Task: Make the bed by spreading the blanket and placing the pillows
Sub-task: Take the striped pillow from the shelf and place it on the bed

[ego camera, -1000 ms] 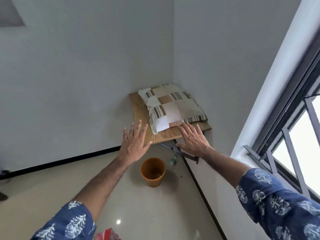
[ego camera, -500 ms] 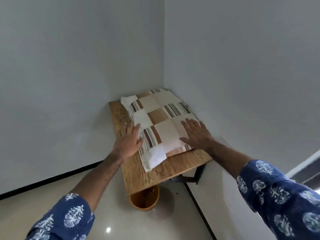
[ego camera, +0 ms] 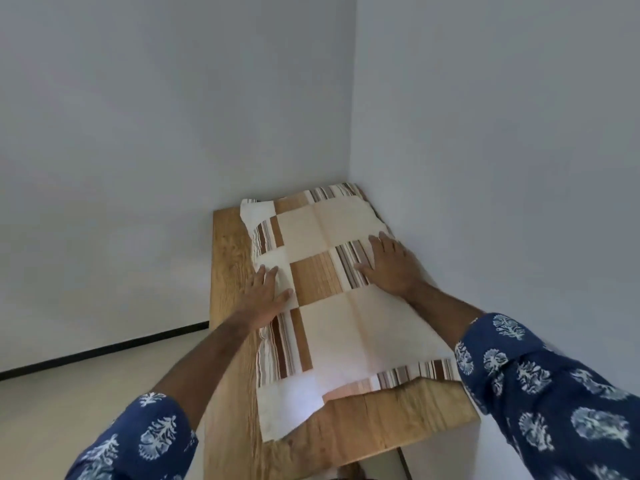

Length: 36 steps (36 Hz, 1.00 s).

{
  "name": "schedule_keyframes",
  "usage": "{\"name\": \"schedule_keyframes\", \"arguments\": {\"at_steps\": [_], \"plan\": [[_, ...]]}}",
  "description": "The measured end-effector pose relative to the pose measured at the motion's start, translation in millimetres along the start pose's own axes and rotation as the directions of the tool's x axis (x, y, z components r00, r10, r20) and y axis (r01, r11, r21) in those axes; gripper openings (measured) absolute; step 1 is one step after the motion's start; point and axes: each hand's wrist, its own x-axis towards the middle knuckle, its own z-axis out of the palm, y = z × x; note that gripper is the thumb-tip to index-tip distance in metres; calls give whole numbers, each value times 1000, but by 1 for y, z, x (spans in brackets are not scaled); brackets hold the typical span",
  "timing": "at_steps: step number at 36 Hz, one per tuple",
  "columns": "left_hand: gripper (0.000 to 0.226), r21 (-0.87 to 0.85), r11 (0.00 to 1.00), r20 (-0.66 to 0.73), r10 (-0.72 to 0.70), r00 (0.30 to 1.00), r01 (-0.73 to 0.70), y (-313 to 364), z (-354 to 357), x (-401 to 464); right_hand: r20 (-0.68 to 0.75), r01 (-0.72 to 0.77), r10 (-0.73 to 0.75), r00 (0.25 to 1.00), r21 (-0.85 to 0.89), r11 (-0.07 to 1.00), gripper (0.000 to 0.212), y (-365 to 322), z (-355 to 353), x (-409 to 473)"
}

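A folded patchwork blanket (ego camera: 349,327) in cream, brown and striped squares lies flat on a wooden table (ego camera: 232,271) set in the room's corner. My left hand (ego camera: 265,297) rests flat on the blanket's left edge, fingers straight. My right hand (ego camera: 391,268) lies flat on the blanket's right side near the wall, fingers spread. Neither hand grips the cloth. No pillow or bed is in view.
Grey walls (ego camera: 485,168) close in behind and to the right of the table. Pale floor (ego camera: 69,403) with a black skirting line lies to the left. Bare wood shows along the table's left side and near end.
I have come closer to the table, which now fills the middle of the view. Both hands went from reaching in the air to lying flat on the blanket. The orange bucket has left view.
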Motion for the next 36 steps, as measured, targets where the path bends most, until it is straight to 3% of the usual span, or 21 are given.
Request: {"name": "schedule_keyframes", "arguments": {"at_steps": [7,13,23,27,30,33,36], "plan": [[68,-132,991,6,-20,1000,21,7,21,18,57,-162,152,987,272,949,85,-8,28,28],[62,-279,960,-85,-60,995,34,4,30,4,36,-178,176,984,316,932,79,-21,45,12],[47,-224,973,-222,-110,969,59,-16,30,-26,-24,-41,52,998,316,948,76,-20,50,-13],[64,-343,926,-294,-264,919,157,-29,23,-7,-84,-134,191,978,449,883,74,-9,38,9],[73,-561,804,-172,-343,923,194,-32,18,6,25,-264,298,954,540,799,91,-2,35,27],[55,-704,698,-113,-297,948,135,-15,23,0,107,-215,206,973,754,621,82,-7,32,31],[47,-725,687,-225,-299,928,45,-2,29,-11,148,-196,129,980,782,591,90,-18,34,29]]}}
